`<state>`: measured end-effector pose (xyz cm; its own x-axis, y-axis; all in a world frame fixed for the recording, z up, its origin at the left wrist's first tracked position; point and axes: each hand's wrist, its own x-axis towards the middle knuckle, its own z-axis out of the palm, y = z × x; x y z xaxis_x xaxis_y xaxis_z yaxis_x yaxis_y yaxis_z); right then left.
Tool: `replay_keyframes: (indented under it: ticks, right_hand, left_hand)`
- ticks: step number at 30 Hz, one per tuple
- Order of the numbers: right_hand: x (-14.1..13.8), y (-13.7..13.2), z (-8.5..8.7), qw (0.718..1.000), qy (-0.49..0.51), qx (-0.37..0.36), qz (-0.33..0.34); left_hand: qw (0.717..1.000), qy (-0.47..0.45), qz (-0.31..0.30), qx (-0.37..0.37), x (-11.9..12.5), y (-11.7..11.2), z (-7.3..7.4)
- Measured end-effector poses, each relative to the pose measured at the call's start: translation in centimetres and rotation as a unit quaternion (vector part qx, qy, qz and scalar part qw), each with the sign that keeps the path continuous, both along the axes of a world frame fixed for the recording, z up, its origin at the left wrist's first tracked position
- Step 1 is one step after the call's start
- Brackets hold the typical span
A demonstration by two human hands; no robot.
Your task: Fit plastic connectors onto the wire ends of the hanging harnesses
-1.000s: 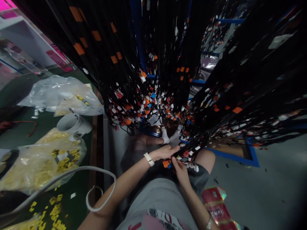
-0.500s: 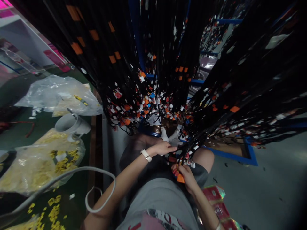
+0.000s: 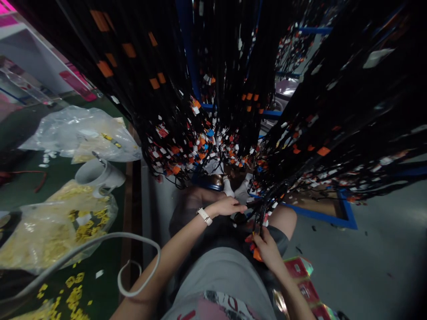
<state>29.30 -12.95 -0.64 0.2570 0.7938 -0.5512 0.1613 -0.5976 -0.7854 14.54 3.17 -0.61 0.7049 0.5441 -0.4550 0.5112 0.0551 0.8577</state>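
My right hand (image 3: 267, 250) is closed round the lower end of a black wire harness (image 3: 261, 218), just above my lap. Orange and red connectors (image 3: 256, 254) poke out below its fingers. My left hand (image 3: 228, 206), with a white-strapped watch (image 3: 204, 216) on the wrist, is closed at a black strand of the same harness, thumb along it; its curled fingers are partly hidden. The harness runs up to the right into a thick hanging bundle (image 3: 300, 164) of black cables with white, orange and blue connectors.
More cable bundles (image 3: 160, 102) hang ahead from a blue frame (image 3: 348, 213). On the green bench at left lie plastic bags (image 3: 83, 133), a grey cup (image 3: 100, 173), loose yellow pieces (image 3: 75, 289) and a pale hose (image 3: 110, 235). A red box (image 3: 300, 275) stands at lower right.
My right hand has moved slightly right and down, drawing the harness end and its orange connectors along. My left hand stays almost where it was.
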Motion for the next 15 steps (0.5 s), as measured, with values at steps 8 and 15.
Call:
replay_keyframes:
  ticks: [8, 15]
  right_hand:
    - [0.2, 0.0, 0.2, 0.997, -0.072, -0.006, 0.027]
    - [0.2, 0.6, -1.7, 0.993, 0.078, 0.089, -0.017]
  left_hand:
    - [0.998, 0.020, -0.043, 0.047, 0.0, -0.2, 0.9]
    - [0.998, -0.004, -0.036, 0.044, -0.2, -0.2, 0.4]
